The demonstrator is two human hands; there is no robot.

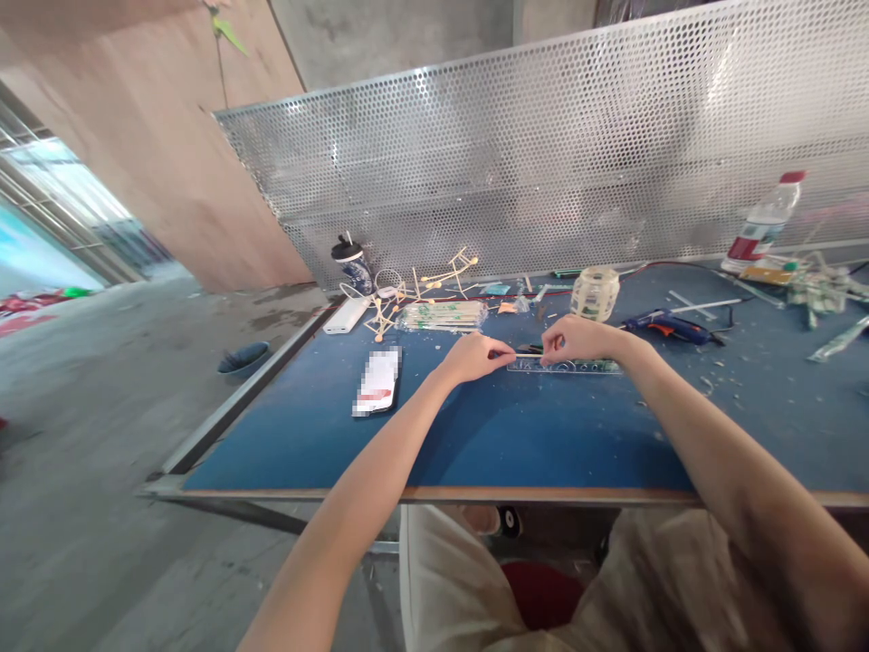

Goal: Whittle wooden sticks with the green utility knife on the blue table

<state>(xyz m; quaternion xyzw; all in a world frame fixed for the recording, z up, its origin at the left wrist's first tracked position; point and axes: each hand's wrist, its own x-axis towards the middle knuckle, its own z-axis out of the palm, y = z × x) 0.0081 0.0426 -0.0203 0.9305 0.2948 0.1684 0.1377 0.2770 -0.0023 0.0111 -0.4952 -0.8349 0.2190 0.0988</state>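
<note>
A thin pale wooden stick runs between my two hands above the blue table. Pinched fingers of my left hand grip its left end. The other end is in the closed fingers of my right hand. Just below the stick lies a clear plastic ruler with cut-out shapes, partly covered by my right hand. Small dark items behind the stick are too small to name. Beyond my right hand stands a round openwork piece of pale material. A blue glue gun rests to its right.
A phone lies left of my hands. Farther back are a packet of sticks, stick frames, a white power bank and a lidded cup. A bottle stands back right, before a perforated metal panel.
</note>
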